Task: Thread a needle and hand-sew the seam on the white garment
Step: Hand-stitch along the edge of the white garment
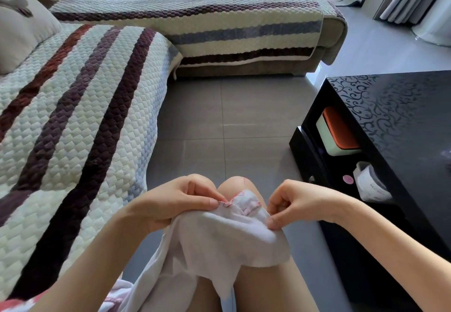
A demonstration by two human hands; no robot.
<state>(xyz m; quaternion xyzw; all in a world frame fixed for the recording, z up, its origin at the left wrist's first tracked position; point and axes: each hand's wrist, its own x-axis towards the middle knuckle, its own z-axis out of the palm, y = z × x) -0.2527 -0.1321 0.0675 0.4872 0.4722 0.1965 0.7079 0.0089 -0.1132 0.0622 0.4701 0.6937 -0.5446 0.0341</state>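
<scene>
Hands stretching white cloth (227, 236) over a knee.
Left hand (180, 202) pinches the pink-stitched seam (229, 203); right hand (300, 204) pinches the edge.

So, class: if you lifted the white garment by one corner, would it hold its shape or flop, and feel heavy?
Probably floppy: the garment sags and folds between the left hand and right hand. Likely light, since fingertip pinches alone hold it up. It looks thin, so it may bunch when pushed.

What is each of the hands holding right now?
Left hand: pinches the white garment at its pink-stitched seam.
Right hand: pinches the garment's edge.
</scene>
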